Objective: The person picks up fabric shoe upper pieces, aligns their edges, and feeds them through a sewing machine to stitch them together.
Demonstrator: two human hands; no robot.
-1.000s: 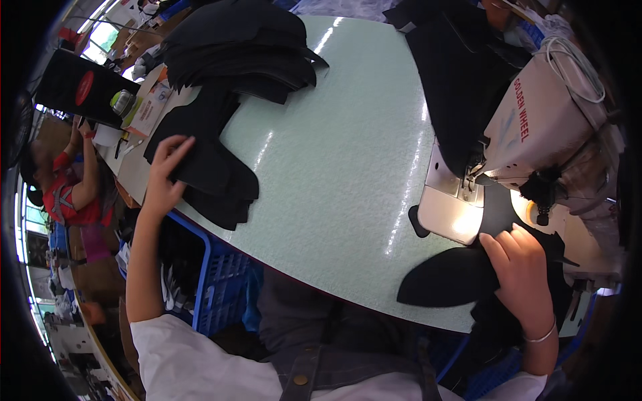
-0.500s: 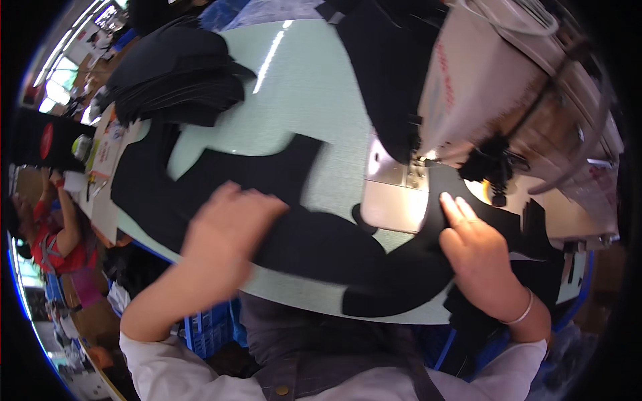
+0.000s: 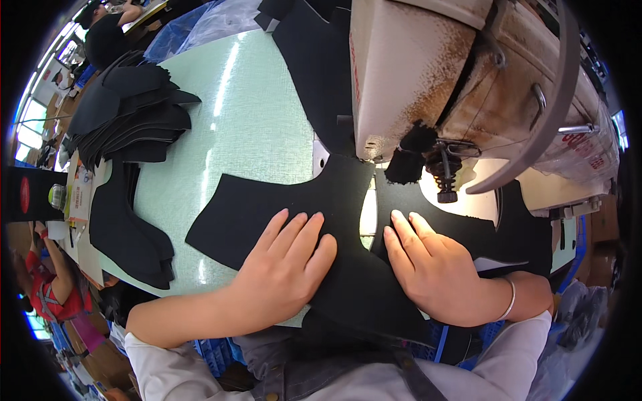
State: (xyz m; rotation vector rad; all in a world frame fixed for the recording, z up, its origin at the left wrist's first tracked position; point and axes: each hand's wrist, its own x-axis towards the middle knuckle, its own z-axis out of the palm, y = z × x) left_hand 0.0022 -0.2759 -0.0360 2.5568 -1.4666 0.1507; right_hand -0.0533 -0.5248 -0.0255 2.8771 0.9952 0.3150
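Just brought black panel (image 3: 353, 257) over from loose pile (image 3: 127, 227), well left of sewing machine (image 3: 401, 73), to near side of machine. Pressing it with left hand (image 3: 284, 267), second panel (image 3: 401, 197), partly under machine's arm, with right hand (image 3: 435, 271). Fingers stretched flat, closed on nothing. So: both pieces steadied side by side at machine.

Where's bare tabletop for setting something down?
Widest: the green tabletop between the tall black stack and the black panel beside the sewing machine. A narrower strip separates the low black pile from the piece under the left hand. Crowded: around the right hand, beneath the machine.
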